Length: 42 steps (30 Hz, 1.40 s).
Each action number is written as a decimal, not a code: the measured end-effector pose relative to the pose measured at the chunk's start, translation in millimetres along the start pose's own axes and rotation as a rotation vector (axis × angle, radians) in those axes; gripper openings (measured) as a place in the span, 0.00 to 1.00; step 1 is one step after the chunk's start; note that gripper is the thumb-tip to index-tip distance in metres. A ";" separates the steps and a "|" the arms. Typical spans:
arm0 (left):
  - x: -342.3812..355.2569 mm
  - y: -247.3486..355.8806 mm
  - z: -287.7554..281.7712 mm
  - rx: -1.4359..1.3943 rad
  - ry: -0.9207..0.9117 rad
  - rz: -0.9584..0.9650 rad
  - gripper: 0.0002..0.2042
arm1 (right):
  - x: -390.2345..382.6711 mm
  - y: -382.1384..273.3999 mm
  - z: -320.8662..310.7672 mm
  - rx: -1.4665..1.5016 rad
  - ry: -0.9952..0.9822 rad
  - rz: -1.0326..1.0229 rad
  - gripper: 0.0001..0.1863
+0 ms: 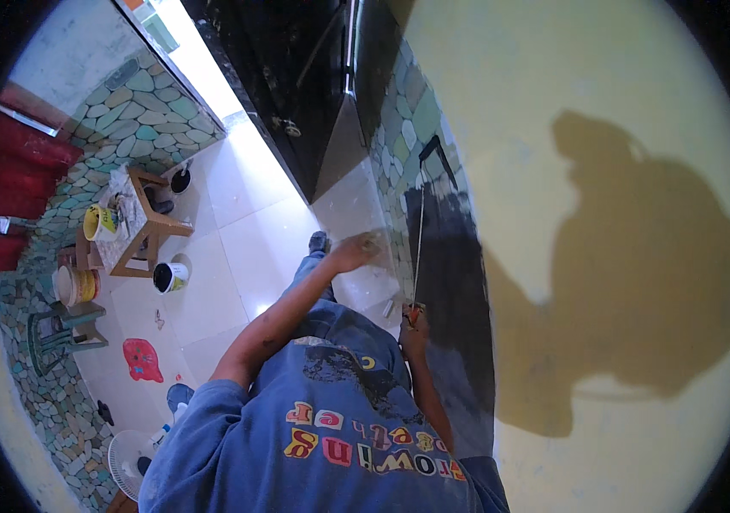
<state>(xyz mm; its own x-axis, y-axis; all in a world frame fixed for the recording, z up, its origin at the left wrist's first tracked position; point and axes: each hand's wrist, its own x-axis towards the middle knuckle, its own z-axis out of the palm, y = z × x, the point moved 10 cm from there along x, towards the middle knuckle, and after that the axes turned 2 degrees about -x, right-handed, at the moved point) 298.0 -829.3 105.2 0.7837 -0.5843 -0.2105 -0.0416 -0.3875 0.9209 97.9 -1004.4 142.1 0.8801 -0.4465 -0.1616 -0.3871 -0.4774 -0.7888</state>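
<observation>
My right hand (414,329) is closed around the orange handle of a paint roller (419,239). Its long thin metal rod runs up along the wall to a dark roller head (439,160), which lies against the wall at the upper end of a black painted area (446,274). My left hand (358,252) hangs over the floor in front of me, away from the wall; motion smears its fingers, and nothing can be made out in it.
Green and grey stone-pattern cladding (412,111) meets the black paint. A dark door (279,85) stands ahead. At left are a paint-stained wooden stool (156,227) with a yellow-white bucket (100,222), a floor bucket of dark paint (171,276), a green chair (57,333) and a fan (130,462).
</observation>
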 end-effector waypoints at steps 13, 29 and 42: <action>-44.0 152.0 -404.4 0.124 1.238 0.067 0.32 | 225.2 -69.6 143.1 0.227 -0.123 0.255 0.11; -27.8 123.4 -493.9 0.097 1.051 0.181 0.23 | 409.8 -159.7 243.7 0.084 0.009 -0.138 0.11; -74.8 -0.5 -625.2 -0.238 1.342 -0.313 0.33 | 305.5 -137.9 168.7 0.080 0.027 -0.017 0.13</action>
<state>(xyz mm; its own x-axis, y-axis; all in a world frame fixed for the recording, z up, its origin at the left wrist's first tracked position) 626.8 -339.7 325.6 0.7344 0.6752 -0.0691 0.2424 -0.1657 0.9559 466.6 -947.3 101.5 0.8781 -0.4597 -0.1329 -0.3484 -0.4237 -0.8362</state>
